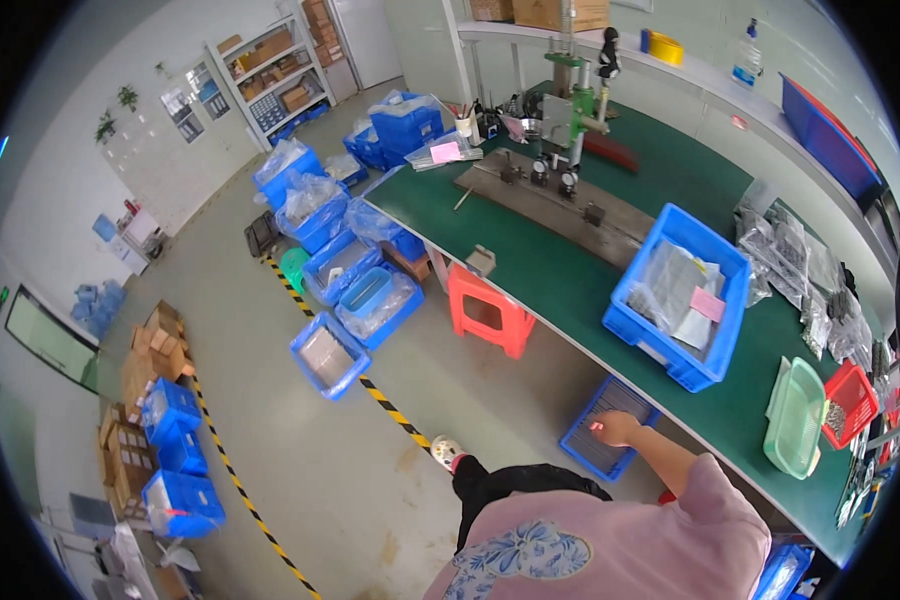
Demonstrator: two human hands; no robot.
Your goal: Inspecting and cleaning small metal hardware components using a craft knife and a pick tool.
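Observation:
My right hand [618, 429] reaches down beside the table's front edge, over a low blue crate [573, 441] with dark, narrow strips or slats in it. Its fingers are curled together, and a small pinkish-red spot shows at the fingertips. Whether this is a held piece or something on a finger, I cannot tell. No part of my left hand shows. Above the crate, on the green table [515, 262], a larger blue crate [670, 352] holds plastic bags, grey packets and a pink slip.
A red stool [490, 310] stands by the table. On the tabletop are a green press stand [568, 118], a pale green basket [796, 418], a red basket [850, 404] and bagged parts [778, 245]. Several blue crates [328, 355] line the floor at left.

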